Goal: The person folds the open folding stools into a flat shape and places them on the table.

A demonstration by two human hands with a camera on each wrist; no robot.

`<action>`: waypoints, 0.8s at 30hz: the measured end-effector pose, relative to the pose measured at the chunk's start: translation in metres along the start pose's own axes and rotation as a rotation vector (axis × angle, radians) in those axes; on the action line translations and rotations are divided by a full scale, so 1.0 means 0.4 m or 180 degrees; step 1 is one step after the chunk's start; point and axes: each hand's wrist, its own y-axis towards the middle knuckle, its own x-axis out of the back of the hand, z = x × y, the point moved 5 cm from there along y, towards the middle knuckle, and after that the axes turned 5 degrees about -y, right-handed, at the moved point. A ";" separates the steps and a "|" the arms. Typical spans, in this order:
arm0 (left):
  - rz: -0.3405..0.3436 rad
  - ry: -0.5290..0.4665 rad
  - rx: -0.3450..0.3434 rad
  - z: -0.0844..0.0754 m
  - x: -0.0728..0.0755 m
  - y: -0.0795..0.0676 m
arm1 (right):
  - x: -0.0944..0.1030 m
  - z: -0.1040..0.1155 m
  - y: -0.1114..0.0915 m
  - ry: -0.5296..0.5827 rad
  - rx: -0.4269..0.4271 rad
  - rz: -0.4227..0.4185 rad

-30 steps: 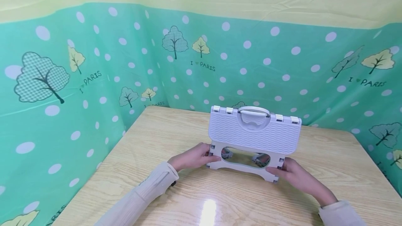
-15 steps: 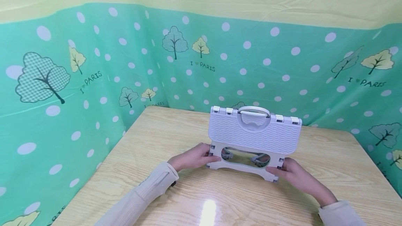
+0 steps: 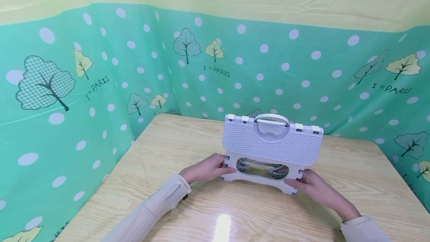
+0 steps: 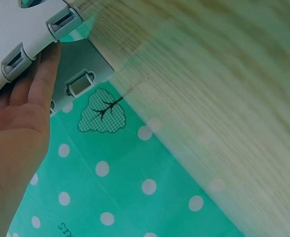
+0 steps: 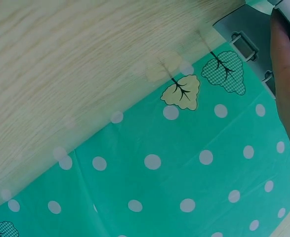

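Note:
A pale lilac and white folding step stool (image 3: 272, 143) stands upright on the table, with its textured top panel hanging down in front and a loop handle (image 3: 271, 117) at the upper edge. My left hand (image 3: 209, 168) grips the left edge of its front leg panel, thumb in front and fingers behind. On the opposite edge, my right hand (image 3: 315, 188) holds the same panel, thumb also in front. In the left wrist view, the fingers (image 4: 41, 81) reach behind the leg panel's hinges. The right wrist view catches only part of the right hand against the stool.
The wood-grain table (image 3: 174, 137) extends around the stool. A green dotted curtain (image 3: 215, 59) with tree prints and a yellow upper band encloses the table's left, back and right sides. A light glare (image 3: 222, 227) shows near the front.

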 end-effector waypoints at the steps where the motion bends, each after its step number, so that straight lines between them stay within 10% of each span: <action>1: 0.0001 -0.0005 -0.0003 0.000 0.000 0.000 | 0.000 0.001 -0.001 -0.0012 0.0015 0.0011; 24: 0.0017 -0.0052 0.0017 0.009 0.001 0.000 | -0.002 -0.006 0.004 -0.0078 -0.0069 0.0028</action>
